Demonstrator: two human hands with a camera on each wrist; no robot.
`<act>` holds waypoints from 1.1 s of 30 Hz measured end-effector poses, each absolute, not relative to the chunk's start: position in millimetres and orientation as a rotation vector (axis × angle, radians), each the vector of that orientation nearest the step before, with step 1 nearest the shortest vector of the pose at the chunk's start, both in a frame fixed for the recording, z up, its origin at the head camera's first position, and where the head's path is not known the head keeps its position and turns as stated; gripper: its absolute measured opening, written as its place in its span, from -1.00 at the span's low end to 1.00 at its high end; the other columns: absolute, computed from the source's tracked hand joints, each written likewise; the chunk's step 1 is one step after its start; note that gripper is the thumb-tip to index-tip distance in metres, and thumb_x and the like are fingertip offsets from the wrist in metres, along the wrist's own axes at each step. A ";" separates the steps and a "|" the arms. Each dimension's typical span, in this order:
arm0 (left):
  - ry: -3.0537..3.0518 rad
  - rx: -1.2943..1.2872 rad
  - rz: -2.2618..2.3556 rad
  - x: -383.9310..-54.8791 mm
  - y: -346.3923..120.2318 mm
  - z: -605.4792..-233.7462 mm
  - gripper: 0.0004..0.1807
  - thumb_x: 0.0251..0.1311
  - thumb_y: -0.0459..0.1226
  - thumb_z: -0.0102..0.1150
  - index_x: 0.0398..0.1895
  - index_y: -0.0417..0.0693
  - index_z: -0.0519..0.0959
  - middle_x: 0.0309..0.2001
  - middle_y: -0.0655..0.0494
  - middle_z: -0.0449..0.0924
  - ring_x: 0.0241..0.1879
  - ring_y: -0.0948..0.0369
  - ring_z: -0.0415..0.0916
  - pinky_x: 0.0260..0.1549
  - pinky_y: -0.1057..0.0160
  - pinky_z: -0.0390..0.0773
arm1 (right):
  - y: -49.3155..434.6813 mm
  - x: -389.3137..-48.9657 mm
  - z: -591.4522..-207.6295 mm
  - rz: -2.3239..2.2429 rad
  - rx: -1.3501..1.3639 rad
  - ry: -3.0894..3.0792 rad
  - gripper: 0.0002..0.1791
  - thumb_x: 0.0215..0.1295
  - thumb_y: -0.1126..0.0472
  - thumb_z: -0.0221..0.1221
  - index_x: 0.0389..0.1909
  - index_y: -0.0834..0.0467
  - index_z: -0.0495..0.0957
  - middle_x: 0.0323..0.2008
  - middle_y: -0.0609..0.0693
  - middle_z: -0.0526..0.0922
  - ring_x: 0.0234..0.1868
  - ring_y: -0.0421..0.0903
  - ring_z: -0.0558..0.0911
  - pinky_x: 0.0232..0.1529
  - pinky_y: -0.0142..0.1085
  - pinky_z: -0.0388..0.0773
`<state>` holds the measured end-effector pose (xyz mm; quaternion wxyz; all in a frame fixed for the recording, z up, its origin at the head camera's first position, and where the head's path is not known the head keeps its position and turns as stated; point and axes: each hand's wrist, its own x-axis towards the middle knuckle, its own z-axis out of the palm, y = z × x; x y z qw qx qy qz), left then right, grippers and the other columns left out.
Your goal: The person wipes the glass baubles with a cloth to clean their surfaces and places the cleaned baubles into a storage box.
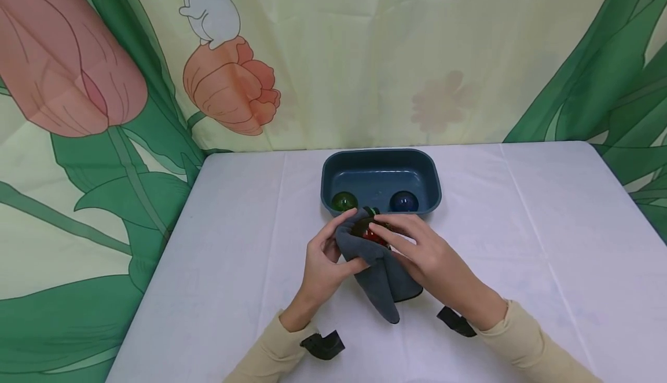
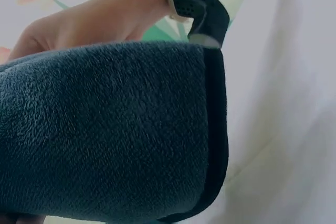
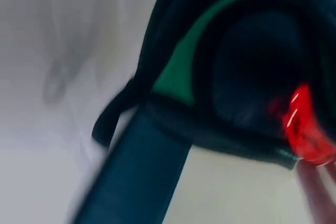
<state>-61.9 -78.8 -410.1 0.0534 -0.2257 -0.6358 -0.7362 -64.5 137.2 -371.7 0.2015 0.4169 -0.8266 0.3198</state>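
Note:
A dark grey-blue plush cloth (image 1: 384, 276) with black edging is bunched over the table, in front of the tray. My left hand (image 1: 324, 264) grips it from the left, thumb across its front. Within the folds sits a shiny red ball (image 1: 372, 236), partly covered by cloth and fingers. The fingers of my right hand (image 1: 429, 255) curl over this ball from the right; its thumb is mostly hidden behind the cloth. Plush cloth (image 2: 105, 129) fills much of the left wrist view. The right wrist view catches the red ball (image 3: 307, 129) at a dark, green-banded fold, fingertips against it.
Just beyond my hands stands a dark blue rectangular tray (image 1: 380, 168). A green ball (image 1: 344, 200) lies at its near left and a dark blue ball (image 1: 403, 201) at its near right. A white cloth covers the table (image 1: 239, 244); a printed curtain (image 1: 339, 53) hangs behind.

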 end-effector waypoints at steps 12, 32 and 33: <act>-1.895 -0.741 -2.198 -62.0 -79.5 -406.9 -0.18 0.10 -0.15 0.46 0.36 -0.35 0.33 0.25 -0.36 0.41 0.17 0.19 0.53 0.22 0.20 0.50 | 139.5 -65.7 -370.0 1.360 1.021 -2.477 -0.12 -0.07 0.58 0.43 0.36 0.15 0.42 0.25 0.04 0.48 0.16 -0.04 0.56 0.10 -0.46 0.58; -1.915 -0.720 -2.197 -63.2 -74.7 -405.5 -0.13 0.07 -0.07 0.48 0.37 -0.31 0.34 0.21 -0.35 0.44 0.12 0.20 0.57 0.20 0.20 0.53 | 138.1 -64.0 -376.2 1.407 0.945 -2.355 -0.25 -0.04 0.63 0.37 0.27 0.25 0.50 0.13 0.13 0.58 0.01 -0.02 0.67 0.02 -0.49 0.60; -1.918 -0.722 -2.192 -63.4 -74.7 -405.5 -0.14 0.07 -0.08 0.48 0.36 -0.31 0.34 0.21 -0.35 0.44 0.12 0.19 0.57 0.20 0.19 0.52 | 137.8 -63.7 -376.9 1.447 0.910 -2.361 -0.28 -0.01 0.63 0.35 0.25 0.25 0.51 0.12 0.12 0.59 -0.02 -0.03 0.69 -0.01 -0.47 0.62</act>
